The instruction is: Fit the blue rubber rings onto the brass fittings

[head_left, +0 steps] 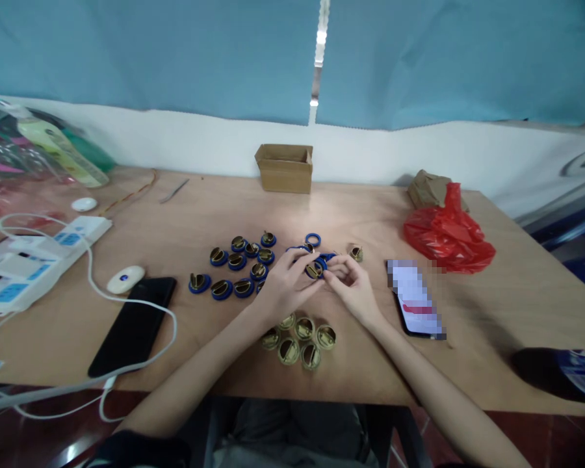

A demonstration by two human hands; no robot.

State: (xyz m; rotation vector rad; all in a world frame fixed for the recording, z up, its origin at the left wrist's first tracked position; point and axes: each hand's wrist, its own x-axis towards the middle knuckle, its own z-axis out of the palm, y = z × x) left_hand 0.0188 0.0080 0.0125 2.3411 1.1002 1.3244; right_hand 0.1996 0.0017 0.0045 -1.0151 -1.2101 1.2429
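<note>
Near front edge of worktop [468, 364], centre: six bare brass caps [299, 341] in a tight cluster. Round, shallow, dull gold, each with a raised tab across the top.

Just behind them, mid-worktop: left hand [285, 286] and right hand [353, 286] meet, fingertips of both pressed together on one brass cap [314, 269] with a blue ring [322, 261] at its rim. Can't tell how far the ring is seated, fingers cover it.

Handling, my read: the cap is stiff, light, smooth metal and could slip, so hold it by the rim or tab. The ring looks like soft, stretchy rubber; pinch it at its edge.

Left of the hands: ringed caps [238, 270] in loose rows. Behind the hands: loose ring [312, 240] lying flat, and a lone cap [355, 253].

Front left: black phone [132, 325] face down, with a white cable [166, 338] looping round it. Right of the hands: second phone [414, 299], screen lit.

Left edge: power strip [39, 260]. Right, further back: crumpled red bag [446, 237], glossy plastic. Back edge, centre: open cardboard box [285, 168].
</note>
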